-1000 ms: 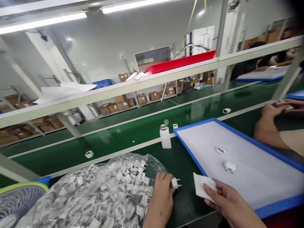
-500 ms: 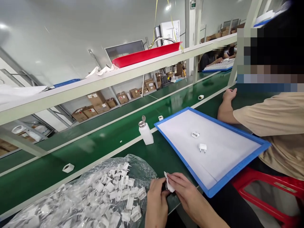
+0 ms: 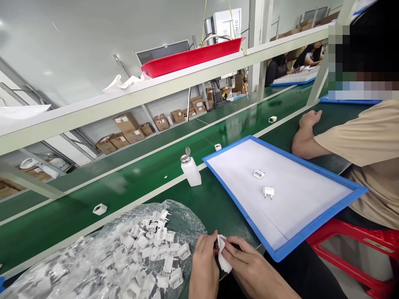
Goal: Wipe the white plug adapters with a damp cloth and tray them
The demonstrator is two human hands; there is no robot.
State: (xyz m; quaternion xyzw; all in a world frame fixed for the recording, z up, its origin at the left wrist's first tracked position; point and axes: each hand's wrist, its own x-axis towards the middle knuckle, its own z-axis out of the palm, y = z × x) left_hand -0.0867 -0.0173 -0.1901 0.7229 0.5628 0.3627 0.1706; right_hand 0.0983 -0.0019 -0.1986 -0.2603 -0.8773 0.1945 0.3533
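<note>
Left hand (image 3: 204, 265) pinches one small part; right hand (image 3: 249, 270) presses one white cloth (image 3: 222, 256) on it. Two plugs (image 3: 268, 192) on one blue-rimmed tray (image 3: 311, 226).

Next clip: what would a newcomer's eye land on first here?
Probably the blue-framed white tray right of centre on the green bench, with two white plug parts lying on it. Next, the clear bag heaped with white plug parts at lower left. At the bottom edge, the left hand and right hand meet over a white cloth; a co-worker's arm rests beyond the tray.
</note>
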